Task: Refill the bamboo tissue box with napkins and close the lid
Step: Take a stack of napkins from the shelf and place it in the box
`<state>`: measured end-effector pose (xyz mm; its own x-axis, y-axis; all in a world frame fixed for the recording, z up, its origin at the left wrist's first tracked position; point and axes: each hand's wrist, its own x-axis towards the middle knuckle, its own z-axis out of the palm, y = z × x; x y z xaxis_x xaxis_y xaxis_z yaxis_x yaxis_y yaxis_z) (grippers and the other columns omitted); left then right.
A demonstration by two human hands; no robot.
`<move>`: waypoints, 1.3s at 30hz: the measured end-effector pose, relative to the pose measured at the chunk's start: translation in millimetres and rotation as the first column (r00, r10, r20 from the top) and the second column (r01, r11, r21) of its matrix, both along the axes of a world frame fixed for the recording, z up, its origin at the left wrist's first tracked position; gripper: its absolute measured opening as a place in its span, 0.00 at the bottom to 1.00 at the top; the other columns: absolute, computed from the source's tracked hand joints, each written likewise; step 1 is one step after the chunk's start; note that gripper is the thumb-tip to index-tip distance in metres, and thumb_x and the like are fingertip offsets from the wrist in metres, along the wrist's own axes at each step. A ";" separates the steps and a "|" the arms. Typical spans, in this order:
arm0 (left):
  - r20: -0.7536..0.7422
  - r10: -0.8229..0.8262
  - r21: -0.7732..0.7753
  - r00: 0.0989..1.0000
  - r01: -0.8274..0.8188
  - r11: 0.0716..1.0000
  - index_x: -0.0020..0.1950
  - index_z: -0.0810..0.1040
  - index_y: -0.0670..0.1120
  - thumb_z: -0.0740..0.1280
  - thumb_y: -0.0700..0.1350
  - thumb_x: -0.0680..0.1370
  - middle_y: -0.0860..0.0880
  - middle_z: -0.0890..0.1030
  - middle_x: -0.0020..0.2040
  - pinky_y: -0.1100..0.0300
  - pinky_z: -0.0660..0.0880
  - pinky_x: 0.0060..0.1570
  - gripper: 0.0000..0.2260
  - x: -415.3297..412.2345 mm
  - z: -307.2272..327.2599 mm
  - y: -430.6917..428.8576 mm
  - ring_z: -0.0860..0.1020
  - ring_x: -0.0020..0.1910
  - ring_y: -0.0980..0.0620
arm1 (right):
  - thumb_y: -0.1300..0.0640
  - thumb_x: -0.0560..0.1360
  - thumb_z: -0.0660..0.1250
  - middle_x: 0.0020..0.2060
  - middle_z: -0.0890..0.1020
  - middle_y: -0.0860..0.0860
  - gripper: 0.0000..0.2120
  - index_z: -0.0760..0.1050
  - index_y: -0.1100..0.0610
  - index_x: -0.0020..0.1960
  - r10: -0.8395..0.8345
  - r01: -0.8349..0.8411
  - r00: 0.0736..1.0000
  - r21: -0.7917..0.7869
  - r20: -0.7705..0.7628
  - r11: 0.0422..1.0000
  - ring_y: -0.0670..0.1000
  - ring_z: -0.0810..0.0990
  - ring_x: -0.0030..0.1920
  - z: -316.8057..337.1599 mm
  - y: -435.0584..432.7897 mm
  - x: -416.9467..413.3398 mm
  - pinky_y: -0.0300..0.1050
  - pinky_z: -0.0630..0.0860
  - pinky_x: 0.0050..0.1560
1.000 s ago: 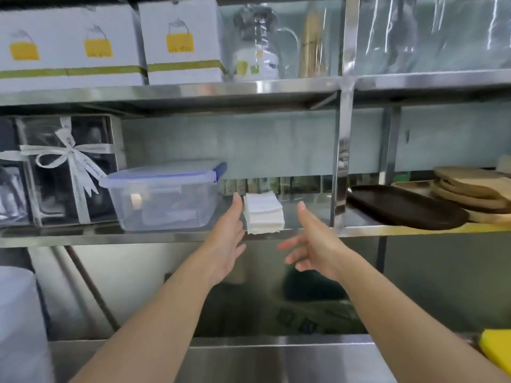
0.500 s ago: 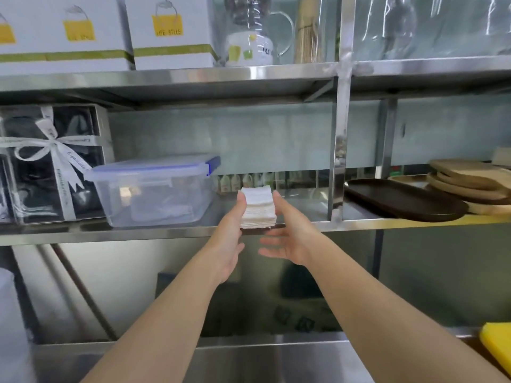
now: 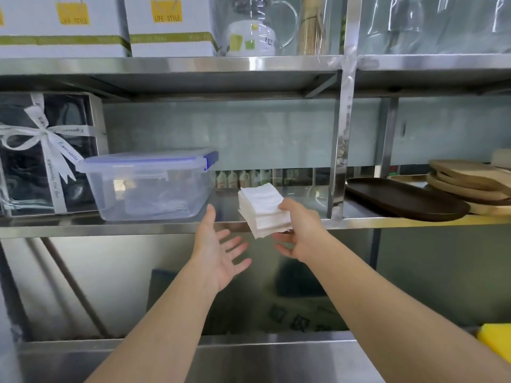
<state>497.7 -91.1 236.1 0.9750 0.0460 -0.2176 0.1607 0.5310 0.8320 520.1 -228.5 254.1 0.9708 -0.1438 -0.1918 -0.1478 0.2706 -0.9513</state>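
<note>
Napkins [image 3: 262,208], a thick white stack of them, are sitting in my right hand [image 3: 301,230], which is clamping the stack's right side with the thumb on top and the fingers curling underneath. I am holding the stack tilted, its near edge hanging just past the front lip of the steel shelf [image 3: 110,228], its far part over the shelf surface; whether it is touching the shelf I cannot tell. My left hand [image 3: 218,252] is lying spread and empty, palm turned up and toward the right, just left of and below the stack, not touching it. I am seeing both forearms reaching up from the near edge of the picture.

On the shelf, left of the napkins, a clear plastic container [image 3: 149,186] with a blue-clipped lid is standing. Further left a transparent gift box [image 3: 47,153] tied with a white ribbon is sitting. To the right, past the upright steel post [image 3: 341,150], a dark oval tray [image 3: 406,200] is lying, and beyond it on the far right a pile of wooden boards [image 3: 472,181] is resting. On the upper shelf I am making out white cartons [image 3: 168,26] printed "LIFE STYLE" and a glass jug [image 3: 257,29]. A yellow object [image 3: 496,341] is showing at the near right edge
</note>
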 end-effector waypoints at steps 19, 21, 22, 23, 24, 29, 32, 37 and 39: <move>-0.093 -0.519 0.365 0.850 0.514 0.776 0.54 0.82 0.49 0.61 0.68 0.67 0.45 0.82 0.54 0.42 0.69 0.62 0.29 -64.8 -13.9 23.9 0.77 0.54 0.45 | 0.49 0.64 0.67 0.48 0.72 0.57 0.19 0.77 0.57 0.52 0.518 -0.525 0.849 -0.270 -0.105 0.807 0.58 0.65 0.48 -17.6 -67.8 -66.2 0.52 0.69 0.52; -0.091 -0.508 0.419 0.857 0.495 0.761 0.53 0.82 0.50 0.66 0.60 0.67 0.47 0.84 0.48 0.42 0.70 0.60 0.20 -77.2 -9.3 22.2 0.80 0.45 0.48 | 0.48 0.66 0.66 0.51 0.76 0.63 0.21 0.76 0.59 0.56 0.498 -0.503 0.861 -0.305 -0.099 0.809 0.60 0.71 0.49 -17.5 -70.1 -76.9 0.52 0.72 0.53; -0.099 -0.504 0.437 0.858 0.493 0.752 0.53 0.81 0.50 0.68 0.56 0.67 0.48 0.84 0.45 0.43 0.70 0.60 0.18 -82.9 -7.4 21.3 0.81 0.43 0.49 | 0.49 0.69 0.64 0.55 0.78 0.64 0.20 0.76 0.58 0.57 0.486 -0.485 0.870 -0.308 -0.080 0.818 0.60 0.75 0.51 -17.3 -70.8 -81.6 0.52 0.74 0.54; -0.114 -0.499 0.453 0.859 0.492 0.744 0.53 0.81 0.49 0.69 0.53 0.66 0.48 0.84 0.45 0.44 0.70 0.59 0.17 -88.2 -5.7 20.3 0.80 0.42 0.49 | 0.50 0.72 0.63 0.56 0.79 0.63 0.19 0.75 0.58 0.58 0.474 -0.468 0.879 -0.301 -0.055 0.831 0.58 0.77 0.52 -16.4 -70.7 -86.8 0.51 0.76 0.53; -0.128 -0.489 0.463 0.863 0.488 0.740 0.53 0.80 0.48 0.69 0.52 0.66 0.48 0.84 0.46 0.46 0.70 0.58 0.17 -93.6 -3.4 18.4 0.80 0.43 0.48 | 0.51 0.73 0.62 0.54 0.80 0.61 0.16 0.75 0.58 0.57 0.458 -0.447 0.888 -0.287 -0.032 0.847 0.56 0.78 0.51 -15.1 -70.3 -92.5 0.51 0.76 0.51; -0.129 -0.381 0.487 0.916 0.393 0.780 0.51 0.82 0.48 0.69 0.49 0.67 0.48 0.85 0.48 0.47 0.69 0.59 0.14 -122.3 9.0 7.8 0.81 0.44 0.48 | 0.52 0.75 0.65 0.44 0.82 0.57 0.13 0.78 0.60 0.53 0.337 -0.329 0.941 -0.242 -0.009 0.913 0.55 0.80 0.43 -7.9 -69.7 -126.2 0.48 0.78 0.45; -0.098 -0.331 0.521 0.938 0.332 0.786 0.53 0.81 0.46 0.68 0.50 0.71 0.48 0.85 0.47 0.50 0.68 0.58 0.14 -143.0 7.5 1.3 0.81 0.41 0.50 | 0.54 0.74 0.67 0.42 0.83 0.59 0.13 0.79 0.64 0.51 0.260 -0.257 0.965 -0.236 -0.021 0.937 0.56 0.81 0.40 -6.6 -71.1 -150.5 0.48 0.79 0.42; -0.111 -0.276 0.461 0.955 0.295 0.837 0.52 0.82 0.46 0.69 0.50 0.70 0.48 0.85 0.45 0.51 0.66 0.56 0.13 -186.2 3.1 -8.3 0.79 0.35 0.51 | 0.59 0.73 0.68 0.45 0.83 0.65 0.07 0.79 0.63 0.42 0.099 -0.103 0.995 -0.168 -0.030 0.980 0.60 0.82 0.47 -12.2 -71.5 -191.1 0.56 0.79 0.52; -0.118 -0.279 0.433 0.953 0.302 0.849 0.51 0.83 0.46 0.70 0.50 0.70 0.48 0.86 0.45 0.52 0.66 0.56 0.13 -205.9 2.9 -10.0 0.79 0.35 0.52 | 0.60 0.73 0.68 0.45 0.83 0.64 0.06 0.79 0.63 0.42 0.116 -0.121 0.992 -0.124 -0.046 0.985 0.59 0.81 0.46 -10.6 -72.6 -207.7 0.52 0.79 0.47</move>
<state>291.8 -101.1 239.0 0.9476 -0.1355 -0.2894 0.2963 0.0337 0.9545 312.3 -301.1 243.5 0.9747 -0.0535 -0.2169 -0.2088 0.1273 -0.9696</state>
